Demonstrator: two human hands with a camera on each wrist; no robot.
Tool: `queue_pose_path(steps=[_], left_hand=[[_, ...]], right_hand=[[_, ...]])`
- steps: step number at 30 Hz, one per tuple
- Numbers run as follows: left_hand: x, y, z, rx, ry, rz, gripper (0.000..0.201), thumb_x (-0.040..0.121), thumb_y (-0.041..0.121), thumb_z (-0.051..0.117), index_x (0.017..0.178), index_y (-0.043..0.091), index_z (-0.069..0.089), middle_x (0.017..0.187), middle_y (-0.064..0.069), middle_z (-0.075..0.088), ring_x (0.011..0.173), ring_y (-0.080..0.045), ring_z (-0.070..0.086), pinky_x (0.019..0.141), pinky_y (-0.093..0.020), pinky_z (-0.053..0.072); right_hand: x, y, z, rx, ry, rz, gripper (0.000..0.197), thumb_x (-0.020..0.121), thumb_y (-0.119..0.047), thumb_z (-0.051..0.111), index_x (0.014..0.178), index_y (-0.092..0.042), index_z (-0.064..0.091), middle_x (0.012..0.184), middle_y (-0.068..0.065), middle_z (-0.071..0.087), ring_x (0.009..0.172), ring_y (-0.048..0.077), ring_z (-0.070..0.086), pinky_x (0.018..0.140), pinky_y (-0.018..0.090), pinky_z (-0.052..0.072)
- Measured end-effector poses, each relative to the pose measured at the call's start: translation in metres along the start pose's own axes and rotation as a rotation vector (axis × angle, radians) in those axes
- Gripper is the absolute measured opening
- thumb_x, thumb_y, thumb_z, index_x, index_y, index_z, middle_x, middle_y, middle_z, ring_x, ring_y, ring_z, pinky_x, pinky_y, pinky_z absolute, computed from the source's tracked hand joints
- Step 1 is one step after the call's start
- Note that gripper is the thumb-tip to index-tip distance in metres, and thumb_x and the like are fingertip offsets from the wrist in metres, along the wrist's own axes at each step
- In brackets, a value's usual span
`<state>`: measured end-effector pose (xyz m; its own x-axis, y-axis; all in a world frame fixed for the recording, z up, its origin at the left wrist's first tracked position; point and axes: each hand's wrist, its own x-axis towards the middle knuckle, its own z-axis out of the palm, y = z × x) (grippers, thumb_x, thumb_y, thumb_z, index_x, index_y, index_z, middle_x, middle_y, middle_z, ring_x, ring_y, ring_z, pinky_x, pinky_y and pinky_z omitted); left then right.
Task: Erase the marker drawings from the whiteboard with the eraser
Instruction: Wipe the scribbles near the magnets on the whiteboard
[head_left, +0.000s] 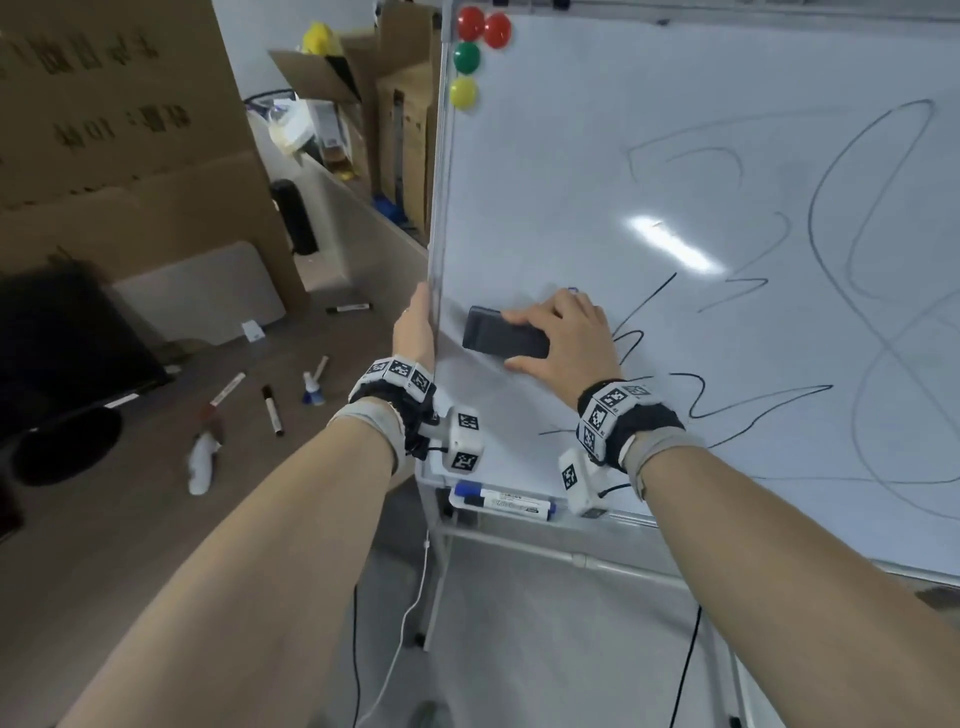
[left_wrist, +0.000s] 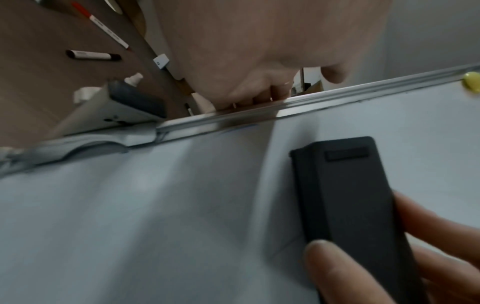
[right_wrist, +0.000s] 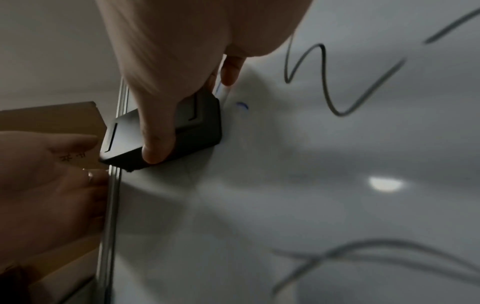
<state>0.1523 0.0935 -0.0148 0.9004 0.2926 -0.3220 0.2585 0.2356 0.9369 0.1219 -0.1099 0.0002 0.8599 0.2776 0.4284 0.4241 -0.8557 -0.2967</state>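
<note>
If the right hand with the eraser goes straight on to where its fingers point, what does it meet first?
Probably the whiteboard's metal edge frame. The right hand points the eraser that way across bare board, and the left hand grips that frame there. Depth is unclear.

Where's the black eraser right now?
In the head view, the eraser lies flat against the whiteboard near its left edge, held by the right hand.
</note>
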Motion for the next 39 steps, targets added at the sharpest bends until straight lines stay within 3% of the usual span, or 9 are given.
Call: queue_pose_path(steps=[4,7,14,23,26,29,33,37,39], left_hand=[[-0.023,-0.025,-0.001,0.019,0.08,-0.005,0.088,0.063,0.069,0.056,0.133,0.017,0.061,0.125,0.002,0.063,0.124,-0.024,0.057,0.113,-0.04,0.039],[-0.039,-0.031,0.005,0.096,0.109,0.043,0.053,0.092,0.049,0.054,0.129,0.012,0.061,0.115,0.0,0.06,0.115,-0.021,0.056,0.101,-0.032,0.041],[-0.043,-0.045,0.011,0.1,0.161,0.06,0.042,0.097,0.045,0.051,0.125,0.014,0.054,0.112,0.002,0.055,0.107,-0.017,0.05,0.093,-0.03,0.035],[-0.052,-0.026,0.005,0.092,0.076,-0.046,0.087,0.084,0.069,0.042,0.149,0.012,0.037,0.131,0.004,0.045,0.131,-0.024,0.047,0.116,-0.048,0.034],[-0.033,-0.039,-0.004,0.06,0.055,-0.075,0.101,0.069,0.084,0.047,0.145,0.019,0.045,0.138,0.005,0.054,0.134,-0.021,0.048,0.117,-0.045,0.034],[-0.026,-0.043,-0.009,0.045,0.05,-0.104,0.116,0.057,0.086,0.044,0.151,0.02,0.039,0.15,0.0,0.048,0.138,-0.025,0.047,0.119,-0.045,0.032],[-0.058,-0.013,0.002,0.105,0.04,-0.099,0.089,0.088,0.074,0.033,0.153,0.013,0.033,0.157,-0.004,0.04,0.143,-0.027,0.04,0.122,-0.044,0.026],[-0.047,-0.009,-0.003,0.263,0.0,-0.132,0.081,0.1,0.064,0.021,0.153,0.004,0.033,0.158,-0.012,0.037,0.144,-0.031,0.038,0.117,-0.033,0.028],[-0.048,-0.007,-0.005,0.307,-0.01,-0.144,0.082,0.1,0.063,0.019,0.151,0.0,0.035,0.157,-0.017,0.038,0.144,-0.034,0.039,0.119,-0.037,0.028]], right_hand=[[-0.041,0.006,0.028,-0.015,-0.125,-0.019,0.057,0.064,-0.048,0.085,0.117,-0.036,0.067,0.1,-0.002,0.053,0.099,0.024,0.048,0.087,0.04,0.038],[-0.08,0.016,0.047,-0.053,-0.202,-0.044,0.055,0.062,-0.049,0.086,0.112,-0.037,0.068,0.096,-0.002,0.052,0.093,0.025,0.048,0.081,0.04,0.038],[-0.112,0.026,0.043,-0.109,-0.208,-0.055,0.056,0.067,-0.054,0.082,0.119,-0.04,0.066,0.095,-0.004,0.056,0.093,0.023,0.049,0.079,0.037,0.033],[-0.016,0.042,-0.069,-0.229,0.251,0.148,0.058,0.078,-0.053,0.072,0.132,-0.043,0.054,0.108,-0.003,0.056,0.1,0.026,0.048,0.084,0.039,0.039],[-0.009,0.039,-0.061,-0.147,0.289,0.197,0.056,0.076,-0.052,0.075,0.127,-0.038,0.058,0.107,0.001,0.054,0.1,0.028,0.047,0.087,0.04,0.04],[-0.03,0.029,-0.024,-0.118,0.137,0.065,0.056,0.067,-0.049,0.083,0.117,-0.032,0.064,0.105,0.004,0.057,0.101,0.031,0.051,0.087,0.043,0.04],[-0.045,0.019,0.001,-0.176,0.01,-0.071,0.054,0.066,-0.053,0.082,0.115,-0.034,0.067,0.099,-0.001,0.058,0.097,0.026,0.053,0.087,0.041,0.037],[-0.004,0.014,-0.026,-0.194,0.168,-0.011,0.055,0.073,-0.054,0.078,0.123,-0.037,0.063,0.104,-0.001,0.059,0.1,0.026,0.051,0.085,0.04,0.034],[0.024,0.005,-0.042,-0.176,0.257,0.077,0.056,0.076,-0.053,0.074,0.128,-0.039,0.058,0.108,0.0,0.056,0.101,0.027,0.05,0.086,0.04,0.035]])
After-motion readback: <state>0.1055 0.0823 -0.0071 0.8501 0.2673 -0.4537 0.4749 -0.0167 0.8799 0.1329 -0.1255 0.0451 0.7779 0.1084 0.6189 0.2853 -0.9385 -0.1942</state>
